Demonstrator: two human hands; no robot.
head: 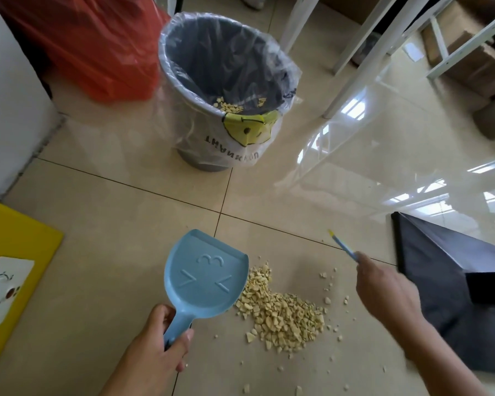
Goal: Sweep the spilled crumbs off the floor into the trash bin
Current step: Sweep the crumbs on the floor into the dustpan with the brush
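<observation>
A glossy beige tiled floor (120, 212) is being crossed by dark grout lines meeting near the centre of the frame. A pile of pale yellow crumbs (280, 310) is being carried on it at lower centre, with stray bits scattered around. A lined grey trash bin (212, 150) is being supported at upper centre. White table legs (352, 81) are being borne at upper right, a red plastic bag (97, 52) at upper left.

Blue dustpan (205, 277), pale yellow crumbs (280, 312), grey bin (203, 164), perhaps blue-and-yellow brush (342, 244).
</observation>
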